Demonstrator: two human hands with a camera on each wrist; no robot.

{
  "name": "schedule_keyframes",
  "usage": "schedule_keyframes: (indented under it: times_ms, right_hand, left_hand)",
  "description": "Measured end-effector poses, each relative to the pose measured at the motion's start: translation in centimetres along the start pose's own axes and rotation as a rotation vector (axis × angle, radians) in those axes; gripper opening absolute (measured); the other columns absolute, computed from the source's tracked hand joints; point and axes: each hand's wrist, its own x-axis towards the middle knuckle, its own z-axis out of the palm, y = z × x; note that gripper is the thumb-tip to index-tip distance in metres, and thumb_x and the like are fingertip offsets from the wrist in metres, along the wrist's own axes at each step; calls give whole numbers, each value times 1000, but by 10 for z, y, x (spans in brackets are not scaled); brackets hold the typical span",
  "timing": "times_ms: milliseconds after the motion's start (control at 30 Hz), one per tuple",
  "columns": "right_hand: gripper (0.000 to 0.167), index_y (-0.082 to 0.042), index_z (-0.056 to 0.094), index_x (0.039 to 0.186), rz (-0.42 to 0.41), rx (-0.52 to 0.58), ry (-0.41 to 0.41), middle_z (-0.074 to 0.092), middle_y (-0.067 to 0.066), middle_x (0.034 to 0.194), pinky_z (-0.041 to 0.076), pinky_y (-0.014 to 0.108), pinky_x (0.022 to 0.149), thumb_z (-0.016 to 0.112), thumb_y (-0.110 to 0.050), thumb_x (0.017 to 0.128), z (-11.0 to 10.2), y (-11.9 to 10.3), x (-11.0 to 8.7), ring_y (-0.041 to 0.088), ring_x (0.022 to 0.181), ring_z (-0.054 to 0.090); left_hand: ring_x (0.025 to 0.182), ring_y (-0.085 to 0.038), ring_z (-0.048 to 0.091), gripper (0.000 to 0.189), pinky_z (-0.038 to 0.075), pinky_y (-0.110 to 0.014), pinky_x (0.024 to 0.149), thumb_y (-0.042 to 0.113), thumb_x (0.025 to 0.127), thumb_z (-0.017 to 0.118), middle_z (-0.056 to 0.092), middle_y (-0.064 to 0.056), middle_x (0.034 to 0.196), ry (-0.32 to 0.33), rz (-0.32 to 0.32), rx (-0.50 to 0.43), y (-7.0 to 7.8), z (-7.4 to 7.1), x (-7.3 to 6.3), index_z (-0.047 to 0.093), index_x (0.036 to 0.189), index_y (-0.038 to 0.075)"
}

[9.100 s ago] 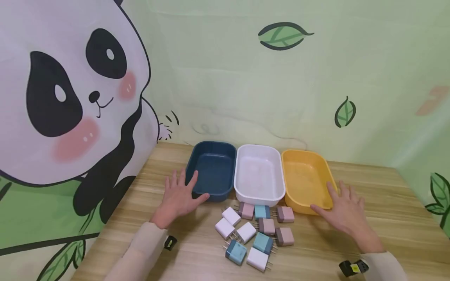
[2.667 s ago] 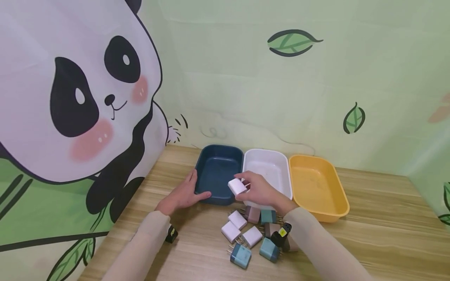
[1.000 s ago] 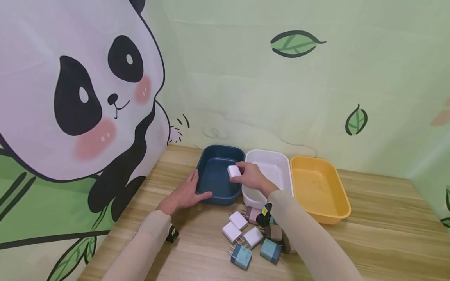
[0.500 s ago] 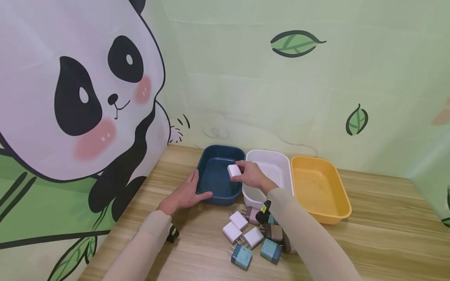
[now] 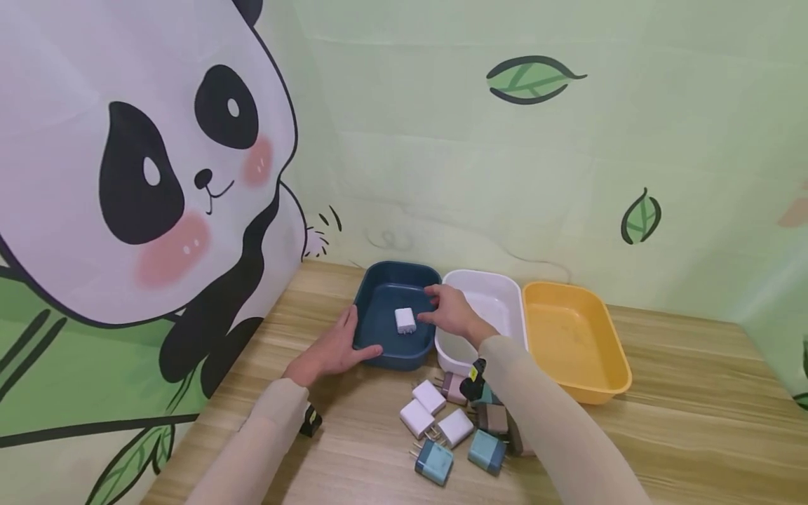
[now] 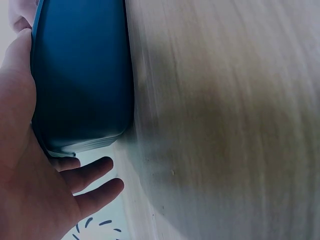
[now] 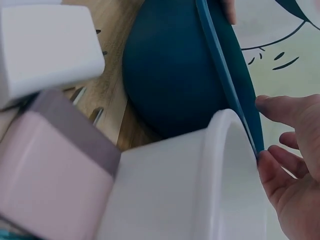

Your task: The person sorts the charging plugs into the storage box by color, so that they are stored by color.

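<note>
A white charger plug (image 5: 405, 320) lies inside the dark blue tray (image 5: 398, 362), apart from my fingers. My right hand (image 5: 451, 310) hovers over the rim between the blue tray and the white tray (image 5: 447, 358), thumb and fingers spread and nothing between them. At the blue tray's near left corner, my left hand (image 5: 331, 348) rests with its thumb over the front rim and fingers along the left side. In the left wrist view, that hand (image 6: 30, 165) has its fingers stretched past the tray's end.
In front of the trays lie several white plugs (image 5: 417, 418), teal plugs (image 5: 433, 461) and pink plugs (image 5: 453, 387), some hidden by my right sleeve. A yellow tray (image 5: 621, 379) stands to the right on the wooden table (image 5: 688, 421). A printed wall cloth (image 5: 404, 161) rises behind.
My right hand has let go of the white charger plug, which now lies in the blue tray. Its fingers have spread apart. The left hand has stayed at the tray's corner since 2.7 seconds ago.
</note>
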Motion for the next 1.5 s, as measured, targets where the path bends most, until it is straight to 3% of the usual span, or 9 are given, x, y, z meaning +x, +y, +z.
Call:
schedule_keyframes:
  times_ms: [300, 733, 967, 1200, 1500]
  right_hand:
    - [50, 6, 55, 125, -109, 1, -24, 59, 21, 121, 50, 36, 86, 74, -10, 81, -19, -3, -24, 30, 104, 58]
    - [45, 1, 58, 122, -255, -118, -123, 63, 12, 109, 51, 39, 82, 73, -14, 82, -44, -7, -83, 25, 97, 57]
    - [36, -4, 61, 117, -329, -162, -173, 64, 6, 106, 51, 34, 79, 71, -15, 85, -42, -10, -110, 19, 94, 57]
    - [31, -5, 63, 113, -352, -120, -223, 65, 5, 101, 52, 33, 77, 71, -14, 85, -36, -8, -131, 19, 90, 58]
    - [34, -8, 64, 115, -364, -88, -376, 65, 2, 106, 52, 33, 79, 73, -16, 83, -29, 0, -150, 20, 93, 59]
  left_hand:
    - [140, -37, 15, 107, 22, -49, 110, 59, 85, 58, 2, -24, 155, 13, 11, -3, -5, -3, -3, 0, 148, -5]
    - [139, -39, 15, 106, 22, -50, 109, 58, 86, 58, 3, -26, 154, 24, 17, 1, -6, -3, -5, 1, 148, -6]
    - [139, -39, 14, 104, 21, -50, 109, 54, 87, 59, 4, -27, 153, 29, 32, -5, -5, -3, -5, 1, 147, -8]
    - [140, -38, 13, 105, 20, -50, 110, 56, 87, 58, 3, -26, 154, 21, 32, 0, -4, -1, -4, 1, 147, -7]
    - [140, -38, 13, 106, 21, -50, 110, 58, 86, 57, 4, -27, 153, 23, 48, 1, -1, 1, 0, 2, 147, -8]
